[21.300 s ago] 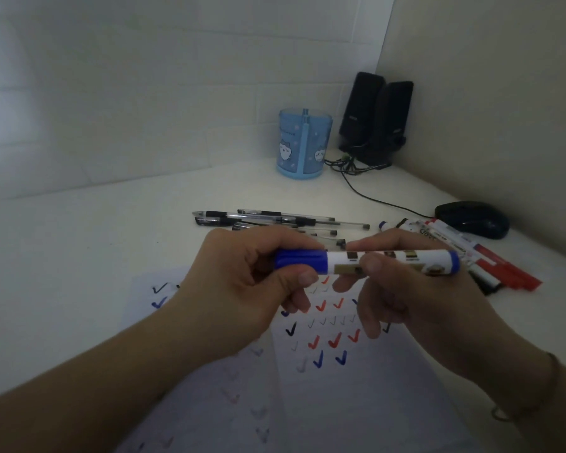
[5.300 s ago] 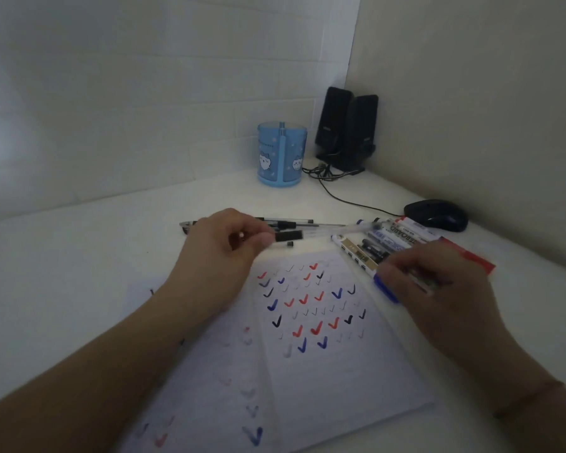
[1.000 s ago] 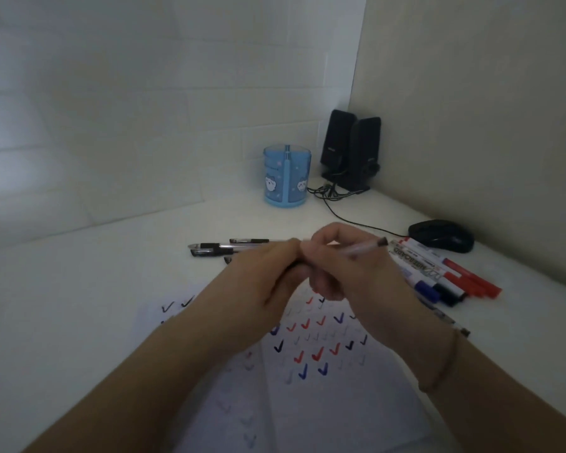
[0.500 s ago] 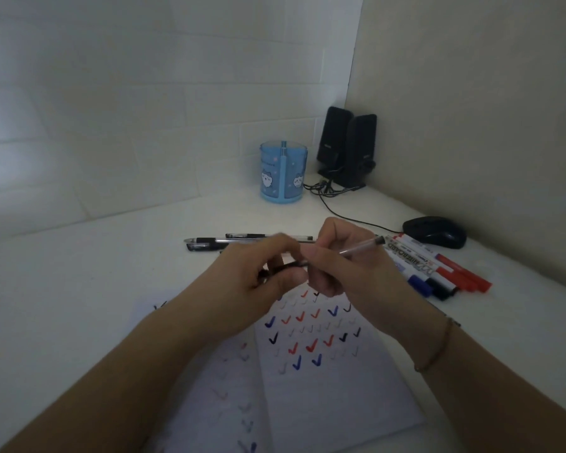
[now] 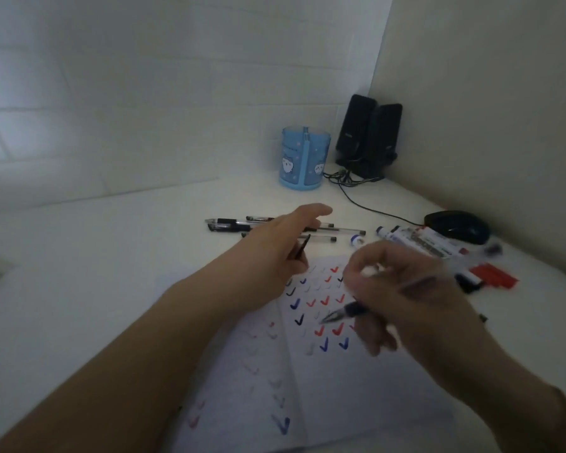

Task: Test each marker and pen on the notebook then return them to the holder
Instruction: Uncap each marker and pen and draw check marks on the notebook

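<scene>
Though gripped, pen (image 5: pixel 350 311) barrel motion-blurred.

A pair of black speakers (image 5: pixel 368 138) can be seen tucked right into the back corner, up around 1 o'clock, where the white tiled wall (image 5: pixel 144 76) is met by the plain beige wall (image 5: pixel 487 93). A tangle of black cable (image 5: pixel 356 191) is bunched at their base, and one strand is run across the white desk (image 5: pixel 95 256) toward 3 o'clock. A black mouse (image 5: pixel 458 225) is parked there, close to the beige wall. Pretty dim lighting overall, so finer details can't be made out.
</scene>
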### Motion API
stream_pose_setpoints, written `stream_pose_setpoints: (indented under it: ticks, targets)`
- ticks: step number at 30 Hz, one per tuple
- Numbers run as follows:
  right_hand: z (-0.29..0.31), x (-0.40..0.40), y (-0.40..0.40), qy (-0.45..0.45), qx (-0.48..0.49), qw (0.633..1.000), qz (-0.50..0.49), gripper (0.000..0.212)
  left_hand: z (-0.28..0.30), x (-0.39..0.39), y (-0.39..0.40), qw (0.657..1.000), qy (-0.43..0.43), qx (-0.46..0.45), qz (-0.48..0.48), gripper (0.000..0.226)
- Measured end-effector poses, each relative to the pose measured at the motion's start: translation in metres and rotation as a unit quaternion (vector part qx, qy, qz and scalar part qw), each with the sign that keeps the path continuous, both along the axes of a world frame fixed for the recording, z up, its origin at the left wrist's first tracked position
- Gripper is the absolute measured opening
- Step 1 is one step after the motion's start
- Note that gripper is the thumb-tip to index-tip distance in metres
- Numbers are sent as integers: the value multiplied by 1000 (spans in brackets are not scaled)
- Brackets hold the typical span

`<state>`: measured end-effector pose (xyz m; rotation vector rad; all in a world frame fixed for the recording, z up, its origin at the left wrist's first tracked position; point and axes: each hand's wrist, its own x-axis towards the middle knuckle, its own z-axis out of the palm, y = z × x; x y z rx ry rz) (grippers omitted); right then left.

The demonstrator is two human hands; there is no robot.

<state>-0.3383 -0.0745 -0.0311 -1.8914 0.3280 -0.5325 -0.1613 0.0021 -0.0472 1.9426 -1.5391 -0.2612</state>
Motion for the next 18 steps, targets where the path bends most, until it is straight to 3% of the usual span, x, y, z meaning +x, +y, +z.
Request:
stream_pose_setpoints:
  ticks: [2, 7, 18]
  targets:
    - [-21, -1, 6, 24, -36, 999, 8, 21, -2, 1, 0, 1000, 24, -6, -2, 74]
    - [-45, 7, 4, -17, -75, 994, -80, 39, -4, -1, 1, 999, 28, -19, -21, 51]
    - [-48, 10, 4, -3, -105, 992, -74, 31, -5, -6, 0, 1000, 1, -16, -23, 28]
